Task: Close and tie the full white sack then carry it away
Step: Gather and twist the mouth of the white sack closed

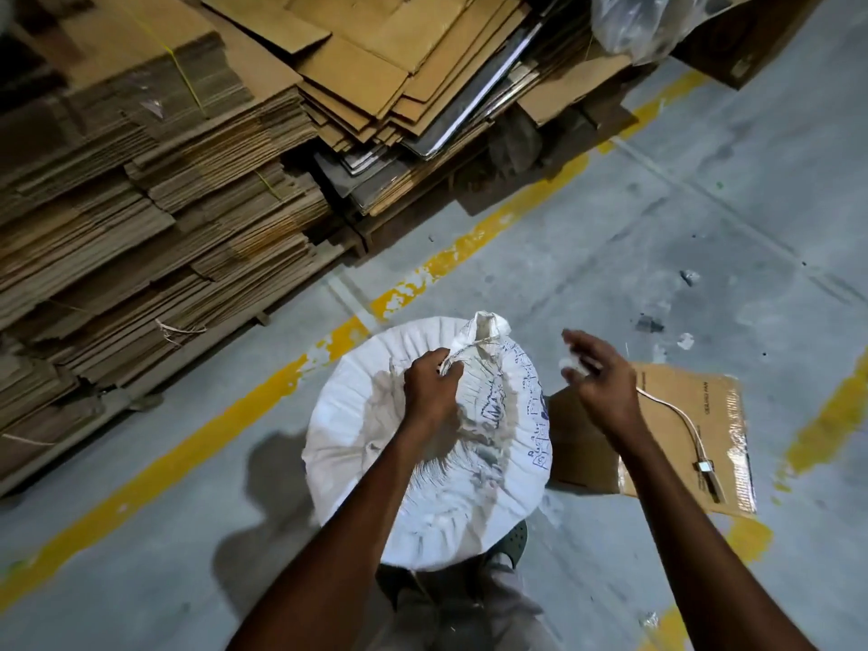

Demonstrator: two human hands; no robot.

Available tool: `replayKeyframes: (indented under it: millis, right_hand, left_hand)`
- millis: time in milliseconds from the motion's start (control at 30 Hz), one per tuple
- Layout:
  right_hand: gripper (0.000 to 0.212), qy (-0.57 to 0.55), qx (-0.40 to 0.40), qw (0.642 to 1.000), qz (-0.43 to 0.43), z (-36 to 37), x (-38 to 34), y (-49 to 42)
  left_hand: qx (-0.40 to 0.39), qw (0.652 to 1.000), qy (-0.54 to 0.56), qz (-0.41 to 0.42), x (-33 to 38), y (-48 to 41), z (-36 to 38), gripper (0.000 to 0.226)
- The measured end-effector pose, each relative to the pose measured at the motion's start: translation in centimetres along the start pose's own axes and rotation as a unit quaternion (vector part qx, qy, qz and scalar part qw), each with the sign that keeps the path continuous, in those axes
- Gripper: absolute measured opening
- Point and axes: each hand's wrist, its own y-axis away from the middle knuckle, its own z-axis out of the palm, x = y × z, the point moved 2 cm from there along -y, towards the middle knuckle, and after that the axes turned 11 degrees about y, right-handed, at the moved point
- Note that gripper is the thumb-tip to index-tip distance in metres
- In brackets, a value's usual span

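While the white sack (422,444) is standing full on the grey floor (657,237) at the person's feet, the left hand (430,387) is clenching its gathered neck, the right hand (596,378) is hovering beside it, fingers loosely spread, blurred, above a flat cardboard box (681,434); stacked cardboard (164,190) is lying beyond.

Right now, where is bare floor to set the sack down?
Bare concrete lies left of the white sack, between the yellow line and the person, and far right beyond the flat carton. The cardboard stacks crowd the upper left.
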Motion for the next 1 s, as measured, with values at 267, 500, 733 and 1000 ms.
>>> replayKeyframes:
  millis: [267,500,733,1000]
  right_hand:
    - [0.026,0.037,-0.136,0.984,-0.105,8.0,-4.4,1.4]
    - [0.026,0.012,-0.102,0.994,-0.019,8.0,-2.7,0.2]
    - [0.028,0.023,-0.12,0.989,-0.087,6.3,0.8,-0.2]
    - [0.021,0.174,-0.263,0.91,-0.267,11.2,1.3,1.8]
  left_hand:
    - [-0.212,0.975,0.019,0.061,0.6,2.7,2.4,0.015]
    - [-0.157,0.987,-0.004,0.022,-1.7,6.4,2.1,0.1]
    - [-0.032,0.946,-0.318,-0.053,-5.2,3.6,-1.6,0.041]
    - [-0.176,0.952,-0.172,0.179,-3.0,1.0,-3.1,0.022]
